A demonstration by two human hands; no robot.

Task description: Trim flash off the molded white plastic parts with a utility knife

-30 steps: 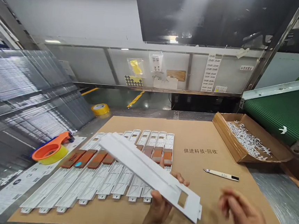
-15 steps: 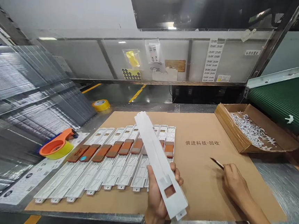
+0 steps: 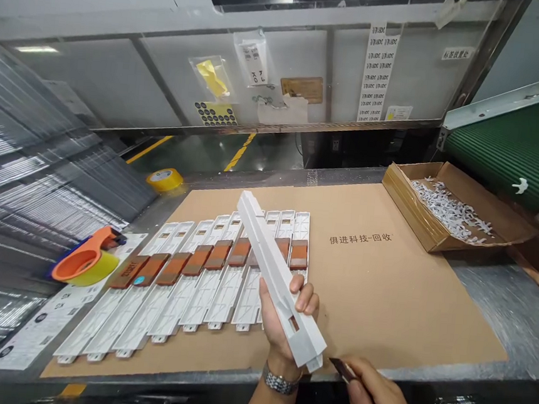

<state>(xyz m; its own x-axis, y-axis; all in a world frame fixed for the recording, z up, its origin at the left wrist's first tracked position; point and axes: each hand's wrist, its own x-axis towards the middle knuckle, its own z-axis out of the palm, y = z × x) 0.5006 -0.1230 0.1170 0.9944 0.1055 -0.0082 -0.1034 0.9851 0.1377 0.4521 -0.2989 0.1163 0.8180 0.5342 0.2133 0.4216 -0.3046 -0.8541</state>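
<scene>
My left hand (image 3: 277, 328) is wrapped round a long white plastic strip (image 3: 270, 268), holding it tilted above the board with its small rectangular cutout near the lower end. Between the thumb and fingers of my right hand (image 3: 375, 390) is a small knife (image 3: 342, 370) with a dark, pointed blade. Its tip is just to the right of the strip's lower end, apart from it. Behind the strip, a row of similar white plastic strips (image 3: 194, 305) lies on the cardboard (image 3: 350, 297), with reddish-brown blocks (image 3: 218, 254) across their middles.
A cardboard box (image 3: 409, 217) of small white plastic pieces stands at the back right, beside a green conveyor belt (image 3: 505, 147). Left of the row are an orange tape dispenser (image 3: 80, 258) and printed sheets (image 3: 46, 327). A yellow tape roll (image 3: 164, 180) lies farther back.
My right hand has moved left and nearer with the knife, to beside the strip's lower end. The strip in my left hand has turned, showing its side edge. The camera view has shifted.
</scene>
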